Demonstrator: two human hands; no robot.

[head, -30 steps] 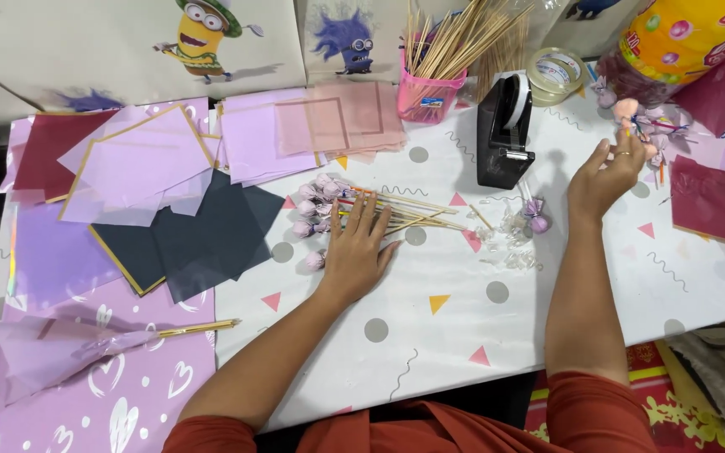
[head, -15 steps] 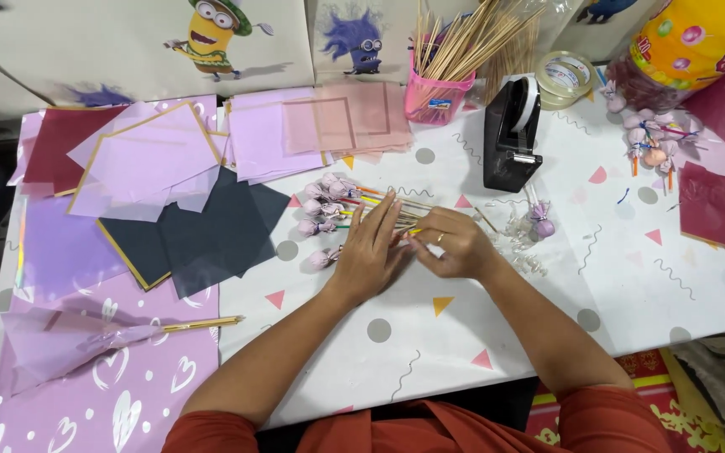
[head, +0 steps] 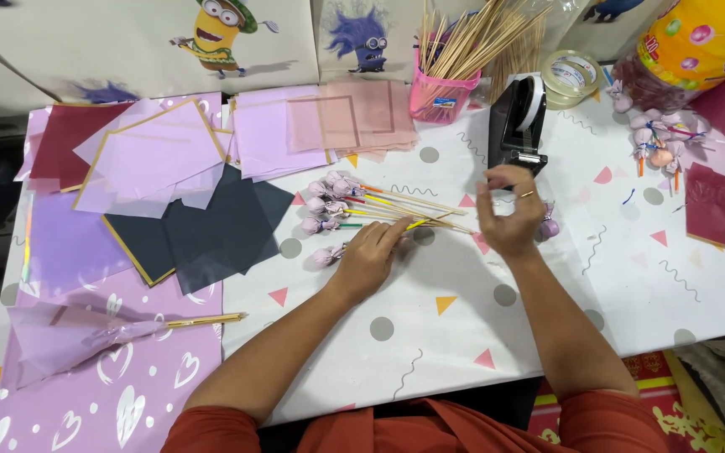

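- The left hand (head: 372, 256) lies flat, fingers loose, pinning a fan of wrapped sweets on sticks (head: 362, 210) to the patterned worktop (head: 430, 335).
- The right hand (head: 509, 210) is raised just in front of the black tape dispenser (head: 516, 117), fingers pinched; whether it grips tape cannot be told.
- Behind stands a pink cup of skewers (head: 440, 84); purple and dark paper sheets (head: 178, 193) lie at left.

A round yellow package (head: 702, 38) with coloured spots stands at the table's far right corner, partly cut off
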